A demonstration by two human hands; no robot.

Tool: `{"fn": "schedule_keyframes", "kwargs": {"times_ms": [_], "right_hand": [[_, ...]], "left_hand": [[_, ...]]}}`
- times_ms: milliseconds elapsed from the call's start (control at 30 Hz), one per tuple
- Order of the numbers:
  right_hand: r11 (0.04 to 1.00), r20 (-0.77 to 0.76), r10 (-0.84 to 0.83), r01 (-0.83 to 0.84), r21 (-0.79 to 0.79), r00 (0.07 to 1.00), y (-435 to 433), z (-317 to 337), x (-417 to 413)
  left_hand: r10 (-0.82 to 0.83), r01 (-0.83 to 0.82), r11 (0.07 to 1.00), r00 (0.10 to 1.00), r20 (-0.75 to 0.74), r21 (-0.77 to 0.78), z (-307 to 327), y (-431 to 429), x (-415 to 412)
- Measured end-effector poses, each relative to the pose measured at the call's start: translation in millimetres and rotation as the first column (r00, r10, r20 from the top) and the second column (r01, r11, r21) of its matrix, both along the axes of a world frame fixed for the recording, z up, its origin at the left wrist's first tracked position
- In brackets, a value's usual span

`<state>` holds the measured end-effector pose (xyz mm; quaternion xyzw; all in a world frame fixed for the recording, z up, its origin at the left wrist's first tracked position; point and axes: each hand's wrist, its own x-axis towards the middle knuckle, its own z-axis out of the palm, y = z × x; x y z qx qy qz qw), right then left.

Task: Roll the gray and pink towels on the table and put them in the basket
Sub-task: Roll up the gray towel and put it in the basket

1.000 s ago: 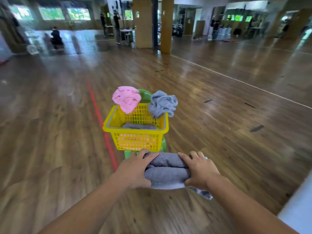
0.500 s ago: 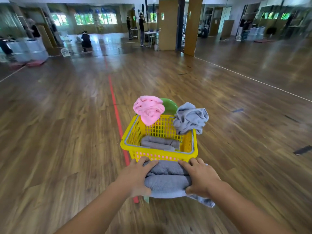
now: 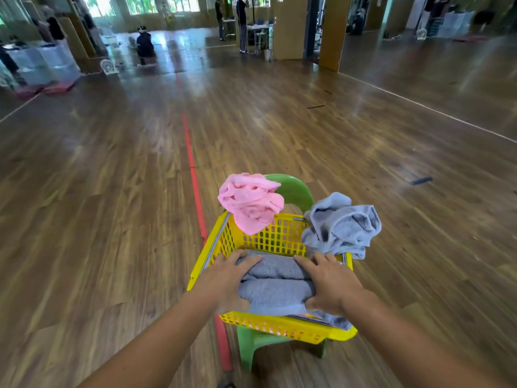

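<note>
The rolled gray towel [image 3: 275, 288] is held inside the yellow basket [image 3: 279, 327], clamped at its ends by the left grip [image 3: 223, 278] and right grip [image 3: 331, 287]. It should be lowered level until the bottom is met, then both ends released together so that the roll is not loosened. A trailing corner at the near right rim, seemingly the same towel's, should be tucked in. Half a second earlier the roll was held outside the near rim.

A glossy wooden floor [image 3: 117, 208] with a red line [image 3: 193, 175] fills the frame; bright windows [image 3: 156, 2] run along the top left.
</note>
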<state>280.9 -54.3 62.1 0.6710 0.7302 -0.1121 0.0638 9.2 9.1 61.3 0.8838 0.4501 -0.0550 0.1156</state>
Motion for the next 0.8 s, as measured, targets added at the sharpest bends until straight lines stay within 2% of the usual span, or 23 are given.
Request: {"fn": "schedule_keyframes", "kwargs": {"times_ms": [233,467,800], "right_hand": [[0.989,-0.007,-0.110,0.109,-0.097,0.994,68.0,-41.7,-14.5],[0.954,-0.020,-0.194,0.184,-0.238,0.981,105.5,-94.4,-28.1],[0.907,-0.017,-0.171,0.151,-0.393,0.985,132.8,-200.0,-29.1]], "left_hand": [[-0.119,0.118,0.989,0.993,-0.006,-0.085,-43.9,95.8,-3.9],[-0.191,0.181,0.964,0.981,-0.033,-0.197,-96.8,150.7,-8.8],[-0.155,0.097,0.948,0.973,-0.173,-0.304,-195.9,165.3,6.3]]}}
